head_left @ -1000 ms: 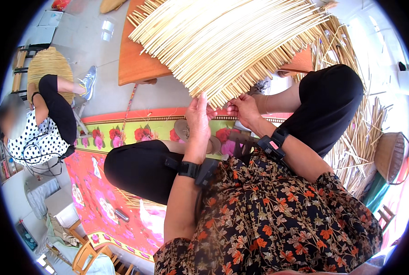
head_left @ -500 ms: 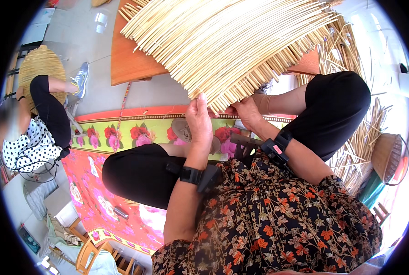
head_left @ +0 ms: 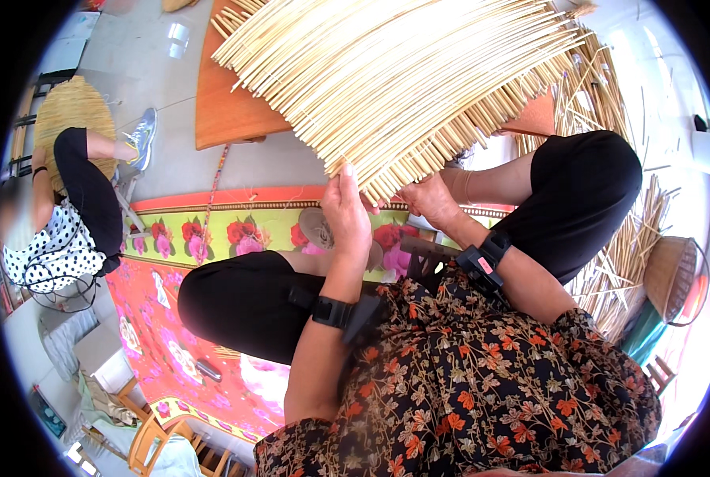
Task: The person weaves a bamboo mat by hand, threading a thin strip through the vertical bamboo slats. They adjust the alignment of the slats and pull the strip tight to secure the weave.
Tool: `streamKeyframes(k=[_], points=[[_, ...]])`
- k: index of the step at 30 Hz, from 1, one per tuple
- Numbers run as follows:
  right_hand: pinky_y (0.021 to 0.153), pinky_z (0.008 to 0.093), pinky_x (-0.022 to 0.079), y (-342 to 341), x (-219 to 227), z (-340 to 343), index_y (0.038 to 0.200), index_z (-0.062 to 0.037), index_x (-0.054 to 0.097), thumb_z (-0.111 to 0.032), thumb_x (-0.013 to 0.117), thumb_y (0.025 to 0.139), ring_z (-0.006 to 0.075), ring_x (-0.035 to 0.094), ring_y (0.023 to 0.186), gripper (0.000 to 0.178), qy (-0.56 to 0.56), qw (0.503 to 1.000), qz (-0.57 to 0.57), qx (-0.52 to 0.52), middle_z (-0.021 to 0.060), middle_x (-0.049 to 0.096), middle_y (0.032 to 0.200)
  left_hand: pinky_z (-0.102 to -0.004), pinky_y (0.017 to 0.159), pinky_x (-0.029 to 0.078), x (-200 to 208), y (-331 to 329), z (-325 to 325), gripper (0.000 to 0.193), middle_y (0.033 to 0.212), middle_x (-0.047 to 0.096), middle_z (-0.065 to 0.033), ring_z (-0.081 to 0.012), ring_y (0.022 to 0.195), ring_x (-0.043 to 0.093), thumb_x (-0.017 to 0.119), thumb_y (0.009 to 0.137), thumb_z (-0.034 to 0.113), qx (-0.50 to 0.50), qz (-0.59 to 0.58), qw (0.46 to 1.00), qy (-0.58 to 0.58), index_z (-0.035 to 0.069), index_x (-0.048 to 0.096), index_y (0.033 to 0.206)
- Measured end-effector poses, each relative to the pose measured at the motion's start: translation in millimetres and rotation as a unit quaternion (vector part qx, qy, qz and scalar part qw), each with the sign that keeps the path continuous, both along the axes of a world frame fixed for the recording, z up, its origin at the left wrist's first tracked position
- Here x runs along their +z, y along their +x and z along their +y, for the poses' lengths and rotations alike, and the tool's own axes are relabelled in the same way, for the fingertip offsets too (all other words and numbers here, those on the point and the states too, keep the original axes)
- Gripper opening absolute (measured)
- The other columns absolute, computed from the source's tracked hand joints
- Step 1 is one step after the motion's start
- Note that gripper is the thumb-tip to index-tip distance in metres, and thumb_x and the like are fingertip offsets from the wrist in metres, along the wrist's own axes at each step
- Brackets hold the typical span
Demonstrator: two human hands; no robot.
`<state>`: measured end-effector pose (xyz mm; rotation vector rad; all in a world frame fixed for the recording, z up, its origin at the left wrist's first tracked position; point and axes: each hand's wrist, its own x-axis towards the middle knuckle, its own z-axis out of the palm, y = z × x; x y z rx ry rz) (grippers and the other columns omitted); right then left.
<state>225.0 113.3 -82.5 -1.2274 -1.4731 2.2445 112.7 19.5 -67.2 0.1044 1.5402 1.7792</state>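
Observation:
A mat of pale straw stalks [head_left: 387, 71], laid side by side and bound in rows, spreads from the far side down to my hands. My left hand [head_left: 345, 208] pinches its near corner, thumb on top and the other fingers underneath. Just to the right, my right hand [head_left: 430, 199] is closed close under the mat's near edge. What its fingers hold is hidden by the stalk ends and the hand itself. Most of the mat rests over an orange-brown wooden board [head_left: 235, 111].
Loose stalks [head_left: 609, 262] lie heaped on the right, beside a woven basket [head_left: 671, 274]. A flowered cloth [head_left: 180, 334] covers the floor below my legs. At the left, another person [head_left: 60, 230] sits with a round straw mat [head_left: 72, 131]. A wooden chair [head_left: 148, 445] stands at lower left.
My right hand has shifted slightly, and more of its fingers show beside the mat's edge. My left hand keeps its pinch on the corner. The mat has barely moved.

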Motion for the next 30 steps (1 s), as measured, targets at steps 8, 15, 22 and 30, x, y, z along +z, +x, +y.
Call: streamKeyframes(k=[8,15,22,30], points=[[0.047,0.0267,0.039,8,-14,0,0.096,0.0016,0.054,0.003,0.057,0.089,0.0111,0.046,0.051,0.007,-0.212,0.97,0.111,-0.029,0.0029,0.051,0.063,-0.0229,0.039,0.04,42,-5,0,0.031,0.077,0.065,-0.011,-0.0134,0.048,0.054,0.046,0.104,0.028,-0.002,0.019,1.0,0.0,-0.001,0.055,0.104],[0.046,0.0252,0.035,13,-13,0,0.092,-0.0019,0.055,-0.001,0.06,0.091,0.0105,0.043,0.049,0.005,-0.295,0.939,0.176,-0.019,0.0007,0.05,0.062,-0.0222,0.039,0.04,51,-4,1,0.027,0.081,0.063,-0.0093,-0.0119,0.049,0.054,0.043,0.104,0.025,-0.016,0.032,0.999,0.017,0.002,0.049,0.117],[0.045,0.0253,0.035,17,-12,5,0.087,-0.0032,0.056,-0.005,0.063,0.091,0.01,0.042,0.047,0.008,-0.327,0.929,0.171,-0.003,-0.0002,0.049,0.06,-0.0221,0.038,0.039,51,-1,0,0.028,0.079,0.062,-0.008,-0.0107,0.048,0.052,0.043,0.104,0.026,-0.008,0.051,0.999,0.007,0.002,0.049,0.116],[0.046,0.0255,0.033,20,-30,4,0.081,0.0013,0.058,0.0,0.055,0.092,0.0099,0.041,0.048,0.011,-0.352,0.919,0.179,0.006,0.0014,0.051,0.061,-0.0227,0.038,0.038,44,5,3,0.027,0.079,0.062,-0.0073,-0.0104,0.049,0.052,0.043,0.105,0.027,0.026,0.046,0.998,0.019,0.002,0.049,0.114]])
